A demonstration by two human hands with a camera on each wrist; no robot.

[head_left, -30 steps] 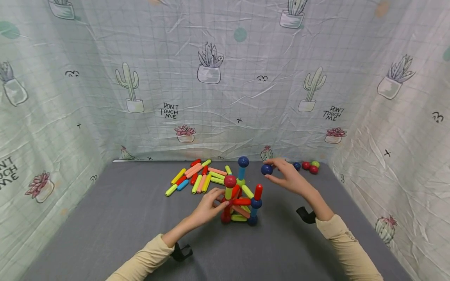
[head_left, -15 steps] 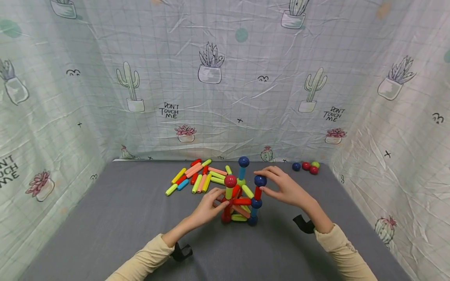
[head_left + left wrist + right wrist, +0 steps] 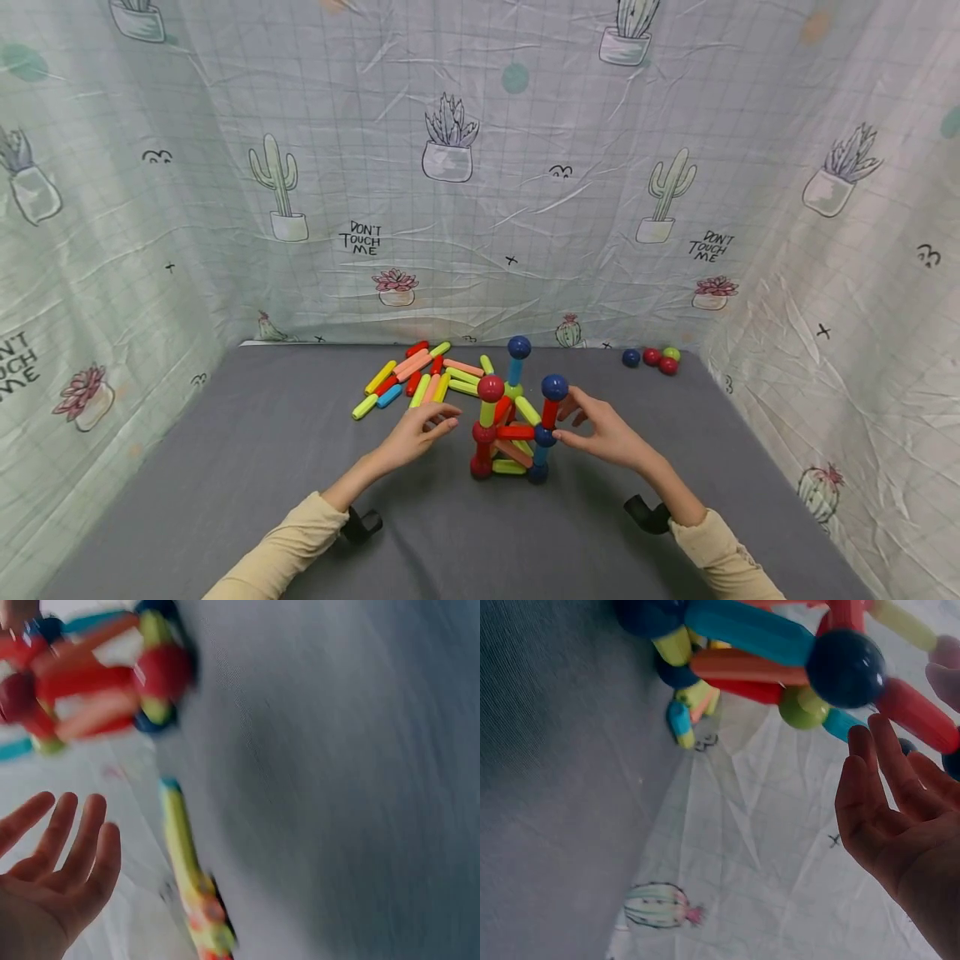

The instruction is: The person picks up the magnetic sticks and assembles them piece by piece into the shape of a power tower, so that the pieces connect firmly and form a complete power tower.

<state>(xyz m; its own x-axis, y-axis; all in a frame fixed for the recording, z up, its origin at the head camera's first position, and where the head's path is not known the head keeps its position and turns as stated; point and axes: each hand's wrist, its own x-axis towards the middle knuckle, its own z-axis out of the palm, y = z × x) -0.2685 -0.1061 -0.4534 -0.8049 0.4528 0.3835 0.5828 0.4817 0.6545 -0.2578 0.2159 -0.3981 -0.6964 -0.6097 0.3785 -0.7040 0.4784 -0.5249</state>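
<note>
A magnetic ball-and-rod structure (image 3: 516, 432) stands on the grey table. Three rods rise from it, topped by a red ball (image 3: 491, 387) at the left, a dark blue ball (image 3: 519, 347) at the back and another blue ball (image 3: 554, 387) at the right. My left hand (image 3: 412, 435) hovers left of the structure, apart from it, fingers loosely spread and holding nothing, as the left wrist view also shows. My right hand (image 3: 603, 429) is at the right corner, thumb and relaxed fingers on either side of the upright red rod (image 3: 919, 714), fingertips close to the middle blue ball (image 3: 846, 669).
Loose magnetic rods (image 3: 412, 364) in several colours lie behind and left of the structure. At the back right sit a blue ball (image 3: 632, 357), red balls (image 3: 667, 365) and a green ball (image 3: 672, 354). A cactus-print cloth (image 3: 510, 208) closes off the back and sides.
My right hand brought a blue ball onto the upright red rod, released it and slid lower beside the rod. My left hand let go of the structure's left corner and drew back left.
</note>
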